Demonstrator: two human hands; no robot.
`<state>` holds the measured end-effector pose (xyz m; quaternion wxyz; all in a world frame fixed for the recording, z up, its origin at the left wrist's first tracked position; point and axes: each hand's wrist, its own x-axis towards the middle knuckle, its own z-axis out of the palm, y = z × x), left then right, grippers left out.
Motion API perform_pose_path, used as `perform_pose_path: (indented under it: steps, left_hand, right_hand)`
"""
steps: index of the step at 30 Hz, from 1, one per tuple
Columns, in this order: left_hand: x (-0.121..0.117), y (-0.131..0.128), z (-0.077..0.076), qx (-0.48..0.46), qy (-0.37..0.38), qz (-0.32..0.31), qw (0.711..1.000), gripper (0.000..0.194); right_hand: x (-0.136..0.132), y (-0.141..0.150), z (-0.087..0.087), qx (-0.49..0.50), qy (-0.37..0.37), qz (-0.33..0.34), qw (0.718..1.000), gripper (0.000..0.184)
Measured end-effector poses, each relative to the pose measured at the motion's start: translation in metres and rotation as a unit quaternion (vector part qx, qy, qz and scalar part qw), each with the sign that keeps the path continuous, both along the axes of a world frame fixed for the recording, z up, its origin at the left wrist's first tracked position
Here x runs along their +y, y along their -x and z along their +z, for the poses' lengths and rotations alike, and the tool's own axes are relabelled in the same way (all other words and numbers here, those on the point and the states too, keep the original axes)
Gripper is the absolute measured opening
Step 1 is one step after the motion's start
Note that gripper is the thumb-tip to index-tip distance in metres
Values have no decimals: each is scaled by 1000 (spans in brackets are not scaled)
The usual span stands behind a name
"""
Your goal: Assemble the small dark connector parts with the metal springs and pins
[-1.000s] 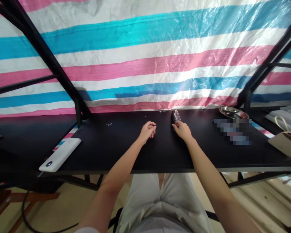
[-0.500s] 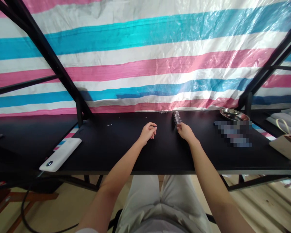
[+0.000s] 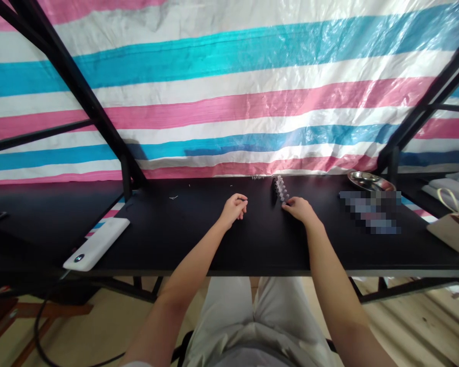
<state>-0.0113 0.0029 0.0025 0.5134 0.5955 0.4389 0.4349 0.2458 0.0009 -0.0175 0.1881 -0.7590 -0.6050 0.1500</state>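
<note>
Over the middle of the black table (image 3: 156,229), my left hand (image 3: 235,209) is closed, thumb and fingertips pressed together; anything inside the pinch is too small to make out. To its right, my right hand (image 3: 299,209) reaches in with fingers drawn together, its fingertips at the near end of a row of small clear, knobbed pieces (image 3: 280,188). That row runs from the back of the table towards me, with a dark part along its left side. Whether the fingertips grip its last piece is hidden.
At the back edge lies a row of tiny shiny pieces (image 3: 257,177). White thread-like scraps (image 3: 173,197) lie further left. A white power bank (image 3: 96,244) with a cable sits left; a round metal dish (image 3: 371,181), a blurred-out item (image 3: 369,211) and a beige bag (image 3: 453,232) are right.
My right hand has drawn slightly back and to the right, showing more of the clear row's near end. My left hand has stayed in place.
</note>
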Motion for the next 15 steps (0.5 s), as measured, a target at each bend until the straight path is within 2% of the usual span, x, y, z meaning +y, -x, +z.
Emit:
perform_pose_path:
  steps: [7,10,12,15]
  left_hand:
    - [4,2,-3,31,-5,18,999,11]
    - [6,3,-7,87,-34,25,995,10]
    - [7,5,-10,160,-87,41,983,9]
    - [5,7,-13,288,-186,61,937,12]
  right_hand:
    - [-5,-14,2,19,-7,19,1000,35]
    - [-5,-13,2,14,-11,18,1000,35]
    - [-4,-12,1,12,-13,19,1000,34]
    - [-4,-12,0,11,-17,21,1000,35]
